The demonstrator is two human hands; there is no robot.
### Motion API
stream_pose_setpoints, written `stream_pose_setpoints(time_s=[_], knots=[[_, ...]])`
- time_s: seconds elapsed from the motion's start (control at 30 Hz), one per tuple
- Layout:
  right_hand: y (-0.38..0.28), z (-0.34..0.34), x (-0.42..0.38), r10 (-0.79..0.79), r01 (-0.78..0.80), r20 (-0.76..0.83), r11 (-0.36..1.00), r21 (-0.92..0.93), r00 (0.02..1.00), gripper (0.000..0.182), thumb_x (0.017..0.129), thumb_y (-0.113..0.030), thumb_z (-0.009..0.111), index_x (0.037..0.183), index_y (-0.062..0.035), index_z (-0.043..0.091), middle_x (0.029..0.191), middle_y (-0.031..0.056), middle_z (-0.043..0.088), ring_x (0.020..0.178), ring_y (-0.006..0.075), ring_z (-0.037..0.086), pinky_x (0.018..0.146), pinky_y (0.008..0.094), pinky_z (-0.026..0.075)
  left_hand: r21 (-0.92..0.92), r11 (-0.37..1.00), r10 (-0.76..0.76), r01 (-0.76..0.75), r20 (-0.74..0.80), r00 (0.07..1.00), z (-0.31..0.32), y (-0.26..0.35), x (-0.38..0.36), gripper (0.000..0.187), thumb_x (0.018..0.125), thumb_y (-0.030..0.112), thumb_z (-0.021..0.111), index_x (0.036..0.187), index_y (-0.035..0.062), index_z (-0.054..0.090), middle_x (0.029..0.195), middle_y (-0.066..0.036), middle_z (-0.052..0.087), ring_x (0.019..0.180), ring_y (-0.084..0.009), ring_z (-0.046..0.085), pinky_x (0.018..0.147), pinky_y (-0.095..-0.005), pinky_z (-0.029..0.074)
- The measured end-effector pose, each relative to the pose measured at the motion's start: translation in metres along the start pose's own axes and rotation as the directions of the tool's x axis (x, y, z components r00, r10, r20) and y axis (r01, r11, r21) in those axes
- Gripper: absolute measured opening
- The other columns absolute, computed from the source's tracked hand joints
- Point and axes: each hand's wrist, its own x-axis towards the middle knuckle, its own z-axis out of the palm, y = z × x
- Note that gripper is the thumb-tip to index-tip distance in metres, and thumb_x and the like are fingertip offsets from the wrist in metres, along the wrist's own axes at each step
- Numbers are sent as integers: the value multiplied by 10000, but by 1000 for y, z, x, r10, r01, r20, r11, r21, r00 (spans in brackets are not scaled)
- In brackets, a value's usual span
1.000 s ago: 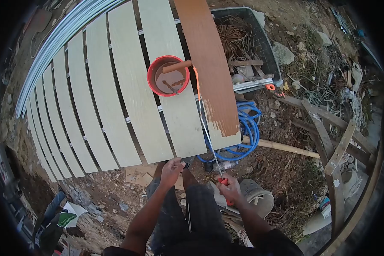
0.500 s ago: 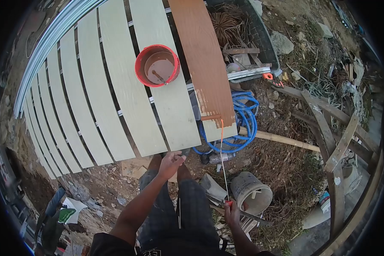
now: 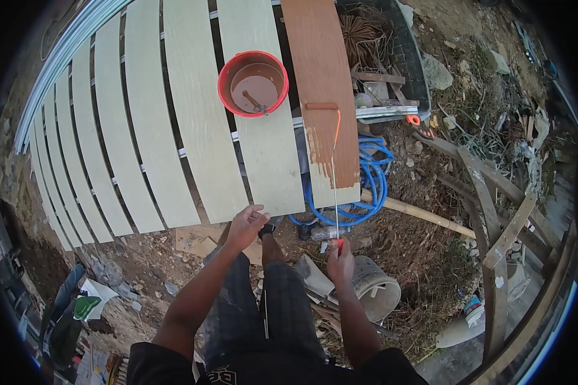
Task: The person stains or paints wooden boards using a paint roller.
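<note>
A person's right hand is grasping the red handle of one long-handled paint roller. Its sleeve is moving away from the near end of the one brown-coated board, now lying farther up it; this stroke is probably spreading paint over an already coated stretch, while the near tip is still showing pale. The left hand is hovering by the boards' ends, fingers loosely curling around nothing visible. One red bucket is sitting on the neighbouring pale board, among at least seven pale ones.
</note>
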Motion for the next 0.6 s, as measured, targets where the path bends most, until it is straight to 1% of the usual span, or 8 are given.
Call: stream_pose_setpoints(time_s=[0.17, 0.2, 0.27, 0.3, 0.37, 0.4, 0.5, 0.6], knots=[[9, -13, -18, -41, 41, -6, 995, -90, 999, 518, 967, -419, 459, 1284, -10, 496, 1012, 298, 631, 940, 477, 600, 799, 538, 459, 5, 1000, -19, 20, -75, 997, -18, -3, 4, 480, 891, 314, 668, 1217, -20, 554, 821, -25, 615, 752, -88, 583, 637, -237, 479], [16, -15, -28, -45, 45, 1, 993, -105, 999, 511, 969, -415, 460, 1274, -8, 500, 1007, 301, 630, 936, 480, 599, 795, 538, 460, -4, 1000, -23, 23, -73, 997, -18, -4, 2, 480, 891, 314, 668, 1217, -20, 554, 821, -25, 615, 752, -88, 583, 637, -237, 479], [34, -22, -59, 51, -44, 46, 990, -132, 998, 502, 962, -421, 475, 1266, -23, 511, 1009, 304, 630, 956, 486, 595, 796, 538, 465, 28, 998, -53, 55, -87, 995, -20, -6, 0, 499, 858, 337, 683, 1177, -35, 588, 861, -65, 649, 793, -138, 602, 718, -299, 485], [53, -20, -77, 79, -69, 63, 985, -155, 995, 502, 960, -423, 480, 1270, -29, 511, 1012, 304, 630, 961, 487, 595, 796, 537, 468, 25, 998, -54, 56, -90, 994, -21, -12, -1, 499, 858, 337, 683, 1177, -35, 588, 861, -65, 649, 793, -138, 602, 718, -299, 485], [96, -17, -112, 74, -61, 65, 980, -187, 995, 444, 961, -420, 490, 1140, -17, 538, 937, 284, 631, 868, 479, 598, 773, 534, 438, 44, 993, -106, 110, -85, 991, -20, -31, -5, 483, 857, 347, 683, 1150, -29, 604, 858, -57, 648, 793, -132, 601, 714, -298, 483], [107, -18, -131, 75, -61, 67, 981, -186, 995, 444, 961, -420, 490, 1140, -17, 538, 937, 284, 631, 868, 479, 598, 773, 534, 438, 45, 993, -108, 112, -85, 991, -19, -33, -11, 483, 857, 347, 683, 1150, -29, 604, 858, -57, 648, 793, -132, 601, 714, -298, 483], [114, -20, -147, 80, -74, 50, 992, -103, 996, 405, 956, -398, 507, 1089, -17, 542, 918, 271, 635, 849, 459, 608, 776, 525, 439, 25, 993, -115, 119, -111, 987, -14, -39, -26, 479, 850, 354, 684, 1121, -34, 611, 820, -65, 652, 766, -134, 610, 696, -301, 483], [97, -13, -132, 13, -7, 25, 976, -217, 1000, 413, 957, -389, 510, 1134, -17, 543, 930, 259, 643, 862, 445, 617, 767, 518, 447, 75, 983, -154, 165, -125, 980, -14, -58, -40, 476, 838, 349, 688, 1102, -39, 610, 784, -83, 655, 733, -145, 621, 680, -305, 488]])
